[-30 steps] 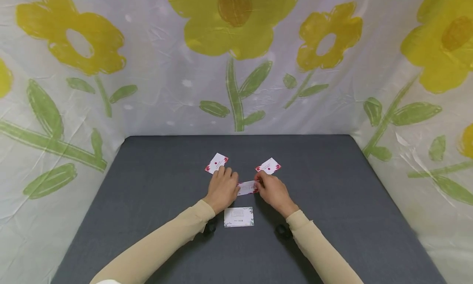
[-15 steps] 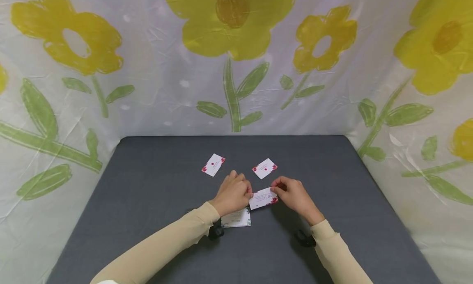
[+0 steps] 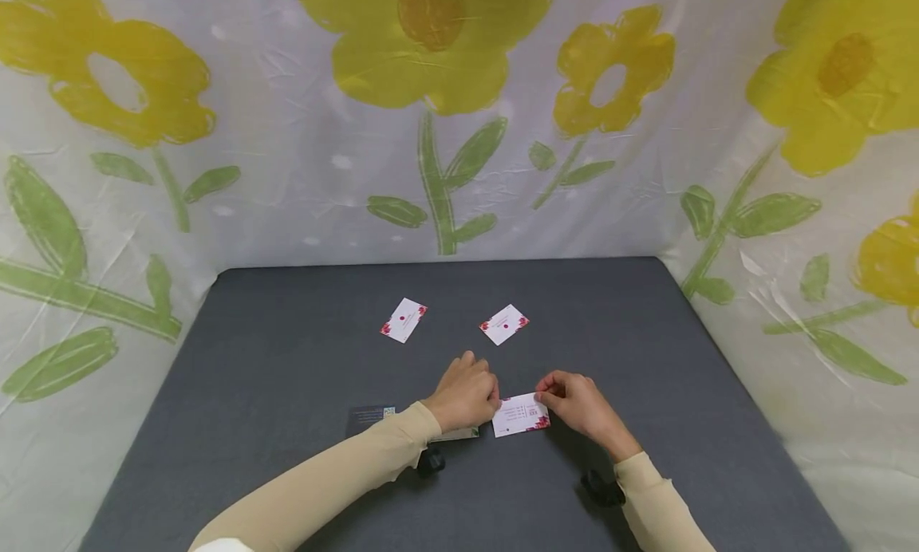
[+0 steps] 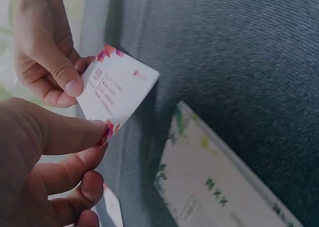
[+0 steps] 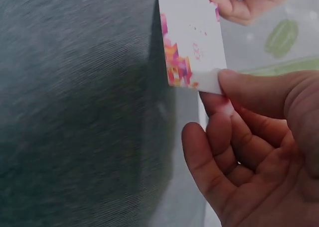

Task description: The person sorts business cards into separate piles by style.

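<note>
A white business card (image 3: 518,418) with red and pink flower corners is raised between both hands, printed side up. My left hand (image 3: 465,394) pinches its left far corner between thumb and finger, as the left wrist view shows. On the opposite end, my right hand (image 3: 583,407) grips the far right corner with thumb and fingertips. Below the card, a white stack of cards with green leaf corners (image 4: 214,182) lies on the cloth. In the head view my left hand and sleeve cover most of that stack.
Two more white cards with red corners, a left one (image 3: 404,321) and a right one (image 3: 504,325), lie farther back on the dark grey tabletop (image 3: 287,345). A dark card (image 3: 366,418) lies partly under the left sleeve. A flower-printed curtain (image 3: 309,177) surrounds the table.
Both hands have brought the card from near the two back cards toward the body and to the right. The left arm has uncovered the dark card and now covers much of the leaf-cornered stack.
</note>
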`<state>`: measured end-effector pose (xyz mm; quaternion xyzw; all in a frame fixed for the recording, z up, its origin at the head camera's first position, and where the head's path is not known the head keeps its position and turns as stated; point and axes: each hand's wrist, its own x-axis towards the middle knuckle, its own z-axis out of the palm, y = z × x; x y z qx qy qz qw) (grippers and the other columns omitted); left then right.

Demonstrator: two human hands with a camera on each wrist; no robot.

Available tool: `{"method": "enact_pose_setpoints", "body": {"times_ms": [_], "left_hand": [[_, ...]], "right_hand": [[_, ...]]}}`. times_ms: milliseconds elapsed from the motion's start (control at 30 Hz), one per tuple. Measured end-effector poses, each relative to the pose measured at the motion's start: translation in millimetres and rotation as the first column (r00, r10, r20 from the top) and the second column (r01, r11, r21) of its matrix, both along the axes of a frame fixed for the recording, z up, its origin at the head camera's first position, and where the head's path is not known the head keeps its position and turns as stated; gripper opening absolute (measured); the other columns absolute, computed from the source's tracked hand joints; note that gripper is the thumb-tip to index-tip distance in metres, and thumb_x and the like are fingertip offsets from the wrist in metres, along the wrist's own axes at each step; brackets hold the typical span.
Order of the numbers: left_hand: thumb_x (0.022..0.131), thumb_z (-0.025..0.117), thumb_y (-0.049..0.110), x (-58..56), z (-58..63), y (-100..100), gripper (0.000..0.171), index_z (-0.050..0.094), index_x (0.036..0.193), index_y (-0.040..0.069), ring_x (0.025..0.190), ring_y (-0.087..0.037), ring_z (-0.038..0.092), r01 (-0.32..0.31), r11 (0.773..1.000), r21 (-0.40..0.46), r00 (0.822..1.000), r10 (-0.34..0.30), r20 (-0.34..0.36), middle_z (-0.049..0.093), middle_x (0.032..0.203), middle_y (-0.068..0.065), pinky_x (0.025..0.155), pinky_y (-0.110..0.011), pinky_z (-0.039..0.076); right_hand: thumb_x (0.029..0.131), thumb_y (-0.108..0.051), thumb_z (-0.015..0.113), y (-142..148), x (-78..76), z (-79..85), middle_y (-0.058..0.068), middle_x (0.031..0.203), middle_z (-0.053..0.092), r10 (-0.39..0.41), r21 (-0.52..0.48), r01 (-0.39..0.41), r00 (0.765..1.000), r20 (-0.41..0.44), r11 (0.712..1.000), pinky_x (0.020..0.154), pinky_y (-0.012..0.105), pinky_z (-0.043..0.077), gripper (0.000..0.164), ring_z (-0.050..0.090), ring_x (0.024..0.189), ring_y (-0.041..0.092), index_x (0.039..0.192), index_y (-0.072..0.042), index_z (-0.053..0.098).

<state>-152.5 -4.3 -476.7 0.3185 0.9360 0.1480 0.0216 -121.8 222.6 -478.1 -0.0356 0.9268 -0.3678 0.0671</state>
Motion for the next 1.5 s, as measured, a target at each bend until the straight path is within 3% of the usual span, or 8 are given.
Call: {"method": "enact_pose_setpoints", "body": {"times_ms": [167,367,533,833,1100,1267,1400,1500], "left_hand": [[0.089,0.074,0.023,2.1,-1.7,4.5,0.018,0.077,0.072,0.020,0.080,-0.013,0.038,0.030,0.999,-0.029,0.998,-0.031,-0.051,0.063,0.080,0.004,0.070,-0.027,0.030],[0.091,0.073,0.026,1.5,-12.1,9.2,0.021,0.075,0.071,0.020,0.078,-0.013,0.037,0.038,0.994,-0.099,0.988,-0.052,-0.147,0.062,0.080,0.003,0.068,-0.024,0.018],[0.091,0.073,0.030,1.7,-16.5,11.2,0.021,0.074,0.074,0.018,0.079,-0.017,0.043,0.028,0.990,-0.140,0.978,-0.056,-0.200,0.063,0.081,0.001,0.066,-0.028,0.026],[0.089,0.076,0.032,5.2,-14.4,12.8,0.021,0.076,0.078,0.014,0.078,-0.016,0.044,0.016,0.986,-0.165,0.954,-0.065,-0.294,0.063,0.081,-0.001,0.064,-0.029,0.030],[0.091,0.072,0.032,7.1,-17.0,19.4,0.018,0.071,0.093,0.014,0.085,-0.018,0.048,-0.029,0.973,-0.227,0.959,-0.037,-0.280,0.064,0.088,-0.001,0.070,-0.030,0.036],[0.091,0.073,0.031,5.5,-12.0,19.5,0.020,0.065,0.094,0.013,0.081,-0.016,0.045,-0.023,0.977,-0.211,0.970,-0.029,-0.242,0.060,0.084,0.000,0.066,-0.027,0.029],[0.094,0.070,0.031,-13.5,1.2,19.2,0.021,0.067,0.094,0.010,0.081,-0.020,0.054,-0.038,0.987,-0.158,0.993,0.020,-0.116,0.066,0.086,-0.004,0.065,-0.029,0.038],[0.097,0.067,0.034,-37.7,10.1,21.5,0.029,0.072,0.099,0.006,0.090,-0.028,0.065,-0.103,0.985,-0.141,0.995,0.100,-0.023,0.073,0.097,-0.011,0.072,-0.040,0.053]], "right_hand": [[0.094,-0.011,0.075,0.5,-0.2,-8.0,0.002,0.083,0.069,-0.009,0.025,0.009,1.000,0.030,1.000,0.062,0.024,0.044,0.004,0.054,0.072,0.013,0.095,-0.007,0.073],[0.093,-0.009,0.074,-1.2,-5.1,-13.4,0.002,0.079,0.066,0.011,0.090,-0.012,1.000,0.003,0.996,0.061,0.024,0.041,0.004,0.052,0.069,0.012,0.091,-0.007,0.072],[0.091,-0.006,0.074,-4.1,-6.6,-13.0,0.001,0.075,0.065,0.026,0.125,-0.022,0.999,-0.033,0.992,0.060,0.025,0.041,0.005,0.051,0.066,0.011,0.087,-0.007,0.072],[0.091,-0.006,0.072,-9.5,-4.8,-8.2,0.004,0.076,0.060,0.035,0.180,-0.036,0.999,0.008,0.983,0.059,0.028,0.040,0.005,0.049,0.065,0.014,0.089,-0.005,0.068],[0.087,-0.005,0.072,-13.4,-6.5,-4.8,0.004,0.081,0.057,0.098,0.257,-0.090,0.995,-0.017,0.962,0.066,0.031,0.043,0.006,0.049,0.072,0.015,0.090,-0.004,0.067],[0.085,-0.006,0.072,-14.8,-12.0,-0.6,0.005,0.081,0.063,0.137,0.291,-0.132,0.991,0.003,0.948,0.065,0.032,0.046,0.003,0.052,0.071,0.015,0.085,-0.004,0.070],[0.091,-0.010,0.069,-11.1,-36.9,10.8,0.006,0.081,0.066,0.184,0.338,-0.180,0.983,0.020,0.924,0.066,0.034,0.048,0.008,0.056,0.071,0.017,0.085,-0.004,0.071],[0.097,-0.010,0.062,-11.0,-68.7,20.4,0.012,0.097,0.070,0.216,0.384,-0.205,0.976,0.014,0.900,0.079,0.042,0.054,0.014,0.064,0.088,0.026,0.104,-0.002,0.071]]}}
